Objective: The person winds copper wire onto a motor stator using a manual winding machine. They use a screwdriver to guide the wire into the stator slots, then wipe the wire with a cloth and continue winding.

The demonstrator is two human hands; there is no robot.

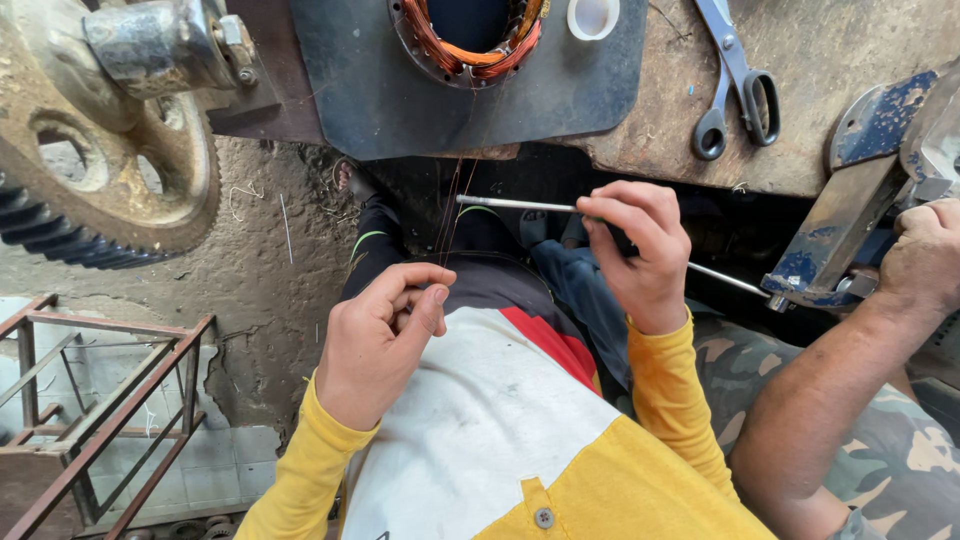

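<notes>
1. Two hands busy: my left hand [385,335] has its fingers [425,300] pinched together on thin copper wires [447,215] that run up to the motor winding [470,45] on the tabletop [820,70].
2. My right hand [640,250] has its fingers clamped on a thin metal rod [510,204], tip pointing left, just beside the wires.
3. Step, as I judge it: feeding or sorting wire strands off the winding, rod used as a guide or pick. Looks mid-job, strands taut between my pinch and the coil.
4. Next move probably needs the rod tip worked between the strands while the left pinch keeps tension; slack would let the strands tangle.
5. Winding sits in a round steel core on a dark mat [400,90], top centre. White ring [593,17] next to it, scissors [735,85] to the right on the worn, dusty tabletop.
6. Another person's hand [925,260] at far right rests on a blue chipped metal bracket [840,225]; camouflage trousers below it.
7. Left: a big rusty gear wheel [110,160] on a shaft, a rusty metal frame [100,400] below it. Floor [260,290] is rough concrete with bits of wire scrap; tiles at lower left.
</notes>
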